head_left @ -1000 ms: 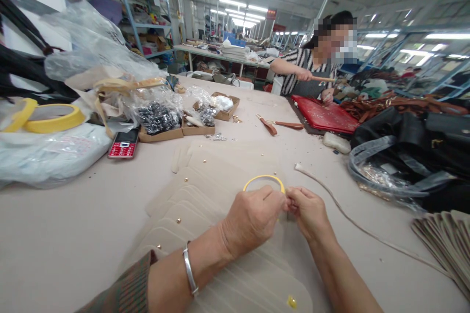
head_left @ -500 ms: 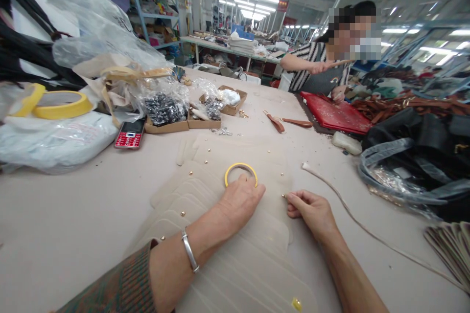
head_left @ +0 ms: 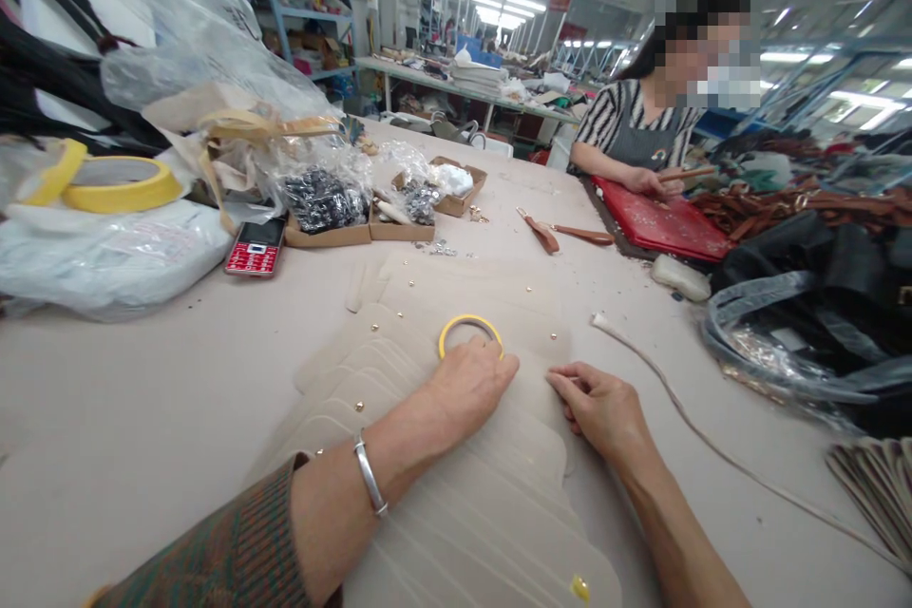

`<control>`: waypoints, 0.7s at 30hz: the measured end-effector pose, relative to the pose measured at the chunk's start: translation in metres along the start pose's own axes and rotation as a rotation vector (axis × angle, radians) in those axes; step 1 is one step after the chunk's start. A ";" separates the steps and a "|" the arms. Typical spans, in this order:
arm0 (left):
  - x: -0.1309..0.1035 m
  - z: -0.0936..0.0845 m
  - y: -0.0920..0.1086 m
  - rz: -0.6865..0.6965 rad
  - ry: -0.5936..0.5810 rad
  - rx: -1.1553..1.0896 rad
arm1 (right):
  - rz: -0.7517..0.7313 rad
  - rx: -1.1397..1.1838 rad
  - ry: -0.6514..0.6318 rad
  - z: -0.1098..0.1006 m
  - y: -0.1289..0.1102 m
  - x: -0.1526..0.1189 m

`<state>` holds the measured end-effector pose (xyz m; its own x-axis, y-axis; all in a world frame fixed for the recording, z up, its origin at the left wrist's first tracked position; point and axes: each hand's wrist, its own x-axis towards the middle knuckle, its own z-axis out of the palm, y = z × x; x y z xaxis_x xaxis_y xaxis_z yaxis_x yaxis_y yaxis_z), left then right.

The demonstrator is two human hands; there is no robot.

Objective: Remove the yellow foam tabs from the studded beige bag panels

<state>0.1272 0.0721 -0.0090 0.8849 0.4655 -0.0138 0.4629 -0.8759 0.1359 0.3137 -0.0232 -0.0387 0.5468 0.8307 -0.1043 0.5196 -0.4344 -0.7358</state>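
My left hand (head_left: 466, 389) is closed around the near side of a roll of yellow tape (head_left: 470, 318), holding it over a fanned stack of beige sheet pieces (head_left: 456, 475). At the right edge of these pieces, the fingertips of my right hand (head_left: 598, 404) are pinched together; whatever lies under them is hidden. Small gold studs (head_left: 554, 336) dot the pieces along both sides. Near the bottom, a bit of yellow tape (head_left: 579, 587) covers one spot on a piece.
On the left are a red phone (head_left: 255, 248), larger yellow tape rolls (head_left: 124, 185) and boxes of small metal parts (head_left: 403, 230). A cord (head_left: 676, 399), a black bag (head_left: 819, 304) and a red board (head_left: 652, 220) lie right. A co-worker (head_left: 662, 114) sits behind the board.
My right fingertips have moved slightly up and onto the edge stud, which showed beside them before. The co-worker has lowered the raised arm to the red board. My left hand barely moved.
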 end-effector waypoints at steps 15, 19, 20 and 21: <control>0.000 0.002 -0.003 0.020 0.017 -0.037 | -0.163 -0.202 0.052 0.000 -0.006 -0.006; 0.003 0.001 -0.007 0.013 0.175 -0.052 | -0.209 -0.230 -0.052 -0.008 -0.007 -0.009; 0.006 0.001 -0.008 0.004 0.221 -0.048 | -0.218 -0.234 -0.076 -0.009 -0.007 -0.010; 0.008 0.001 -0.009 -0.006 0.246 -0.040 | -0.223 -0.234 -0.094 -0.010 -0.007 -0.012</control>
<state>0.1304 0.0841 -0.0119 0.8409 0.4916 0.2262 0.4611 -0.8697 0.1759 0.3103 -0.0336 -0.0260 0.3449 0.9382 -0.0273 0.7625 -0.2970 -0.5748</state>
